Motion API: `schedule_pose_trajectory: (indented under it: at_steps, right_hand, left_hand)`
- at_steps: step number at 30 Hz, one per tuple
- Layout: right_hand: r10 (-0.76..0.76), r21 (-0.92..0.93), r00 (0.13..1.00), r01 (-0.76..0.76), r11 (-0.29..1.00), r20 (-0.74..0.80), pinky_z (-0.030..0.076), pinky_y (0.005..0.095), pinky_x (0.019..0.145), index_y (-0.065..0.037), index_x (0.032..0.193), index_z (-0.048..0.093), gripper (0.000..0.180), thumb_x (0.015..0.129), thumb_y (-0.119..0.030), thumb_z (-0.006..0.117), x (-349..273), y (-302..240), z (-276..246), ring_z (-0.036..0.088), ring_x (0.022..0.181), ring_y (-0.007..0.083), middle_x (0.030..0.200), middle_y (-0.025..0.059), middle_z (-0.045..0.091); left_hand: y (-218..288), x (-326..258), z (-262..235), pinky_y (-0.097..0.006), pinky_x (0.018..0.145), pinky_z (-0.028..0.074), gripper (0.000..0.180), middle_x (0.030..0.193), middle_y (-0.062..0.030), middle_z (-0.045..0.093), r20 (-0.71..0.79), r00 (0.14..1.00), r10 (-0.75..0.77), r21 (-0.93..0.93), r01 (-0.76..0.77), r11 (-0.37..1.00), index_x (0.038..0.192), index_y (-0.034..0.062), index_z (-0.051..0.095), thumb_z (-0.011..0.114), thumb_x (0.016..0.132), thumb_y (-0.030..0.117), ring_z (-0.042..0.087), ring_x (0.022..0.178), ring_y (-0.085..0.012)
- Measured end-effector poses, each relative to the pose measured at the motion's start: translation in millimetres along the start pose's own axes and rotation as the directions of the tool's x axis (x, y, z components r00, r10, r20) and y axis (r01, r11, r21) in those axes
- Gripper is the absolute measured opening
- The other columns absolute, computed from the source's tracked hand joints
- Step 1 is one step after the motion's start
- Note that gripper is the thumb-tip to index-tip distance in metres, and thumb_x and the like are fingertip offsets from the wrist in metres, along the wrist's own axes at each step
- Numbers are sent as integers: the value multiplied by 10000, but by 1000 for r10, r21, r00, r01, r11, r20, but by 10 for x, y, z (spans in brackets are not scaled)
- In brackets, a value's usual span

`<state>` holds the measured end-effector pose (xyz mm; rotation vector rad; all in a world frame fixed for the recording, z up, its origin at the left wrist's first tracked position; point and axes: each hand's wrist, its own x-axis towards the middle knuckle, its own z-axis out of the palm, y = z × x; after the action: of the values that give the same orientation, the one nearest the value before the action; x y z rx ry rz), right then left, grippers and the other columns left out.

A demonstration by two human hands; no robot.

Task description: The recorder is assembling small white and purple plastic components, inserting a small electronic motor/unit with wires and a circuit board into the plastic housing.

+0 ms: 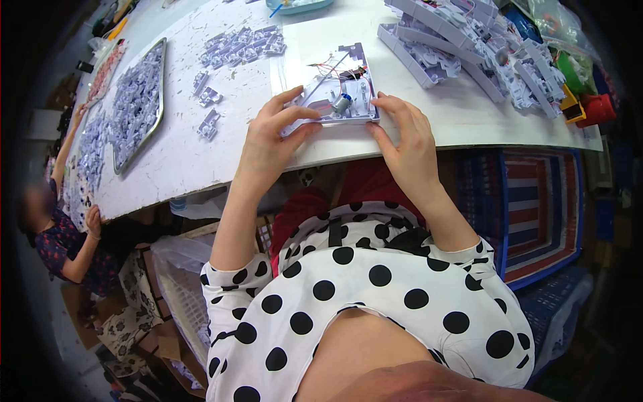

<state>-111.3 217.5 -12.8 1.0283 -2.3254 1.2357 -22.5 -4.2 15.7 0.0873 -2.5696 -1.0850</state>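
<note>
A pale lavender plastic housing (pixel 366 94) lies on the white table near its front edge, its open inside facing up. A small cylindrical motor (pixel 341 102) sits in it by the near wall, and thin coloured wires (pixel 328 67) stick up behind. My left hand (pixel 273 130) grips the near left part, thumb and fingers closed on the wall. At the right near corner my right hand (pixel 406 137) pinches the housing between thumb and fingers. The fingers partly cover the left end.
Small lavender parts (pixel 241 47) lie loose at the back left, beside a metal tray (pixel 163 80) heaped with more. Stacked housings (pixel 462 47) crowd the back right, near a red container (pixel 596 110). Another person (pixel 67 241) works at far left. A blue-rimmed crate (pixel 577 201) stands below the table.
</note>
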Motion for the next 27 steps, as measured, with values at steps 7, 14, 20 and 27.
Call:
schedule_pose_trajectory:
  at_steps: [7, 14, 20, 27]
  right_hand:
    - [-48, -3, 999, 48, 999, -19, 431, 437, 1018, -95, 1053, 644, 231, 844, -92, 743, 8, 16, 22, 626, 1163, 313, 1194, 115, 707]
    - [-49, 1, 998, 49, 999, -27, 433, 431, 1010, -94, 1027, 636, 233, 825, -91, 752, 15, 6, 27, 631, 1138, 302, 1204, 115, 704]
    - [-36, -20, 999, 36, 999, -16, 434, 429, 1007, -99, 1035, 638, 243, 823, -98, 756, 5, 16, 39, 627, 1145, 295, 1188, 105, 706]
    - [-17, -56, 1000, 17, 998, -4, 437, 431, 1004, -104, 1067, 646, 248, 841, -107, 748, 4, -5, 40, 625, 1163, 290, 1164, 97, 711]
  left_hand:
    - [5, -74, 94, -386, 993, 510, 206, 1424, -139, 592, -84, 996, 3, -3, -3, 1000, 1026, 105, 772, 805, 823, 90, 588, 1291, -300]
    - [-5, -104, 116, -416, 1017, 507, 204, 1422, -148, 585, -138, 984, 109, 74, -100, 992, 1016, 111, 775, 791, 820, 55, 565, 1318, -316]
    - [-19, -105, 125, -419, 1023, 498, 206, 1404, -159, 591, -125, 987, 102, 73, -94, 993, 1022, 107, 764, 791, 823, 63, 558, 1310, -332]
    - [-17, -99, 124, -391, 1006, 505, 210, 1368, -159, 636, -117, 990, 80, 60, -73, 996, 1053, 69, 751, 777, 845, 53, 612, 1268, -290]
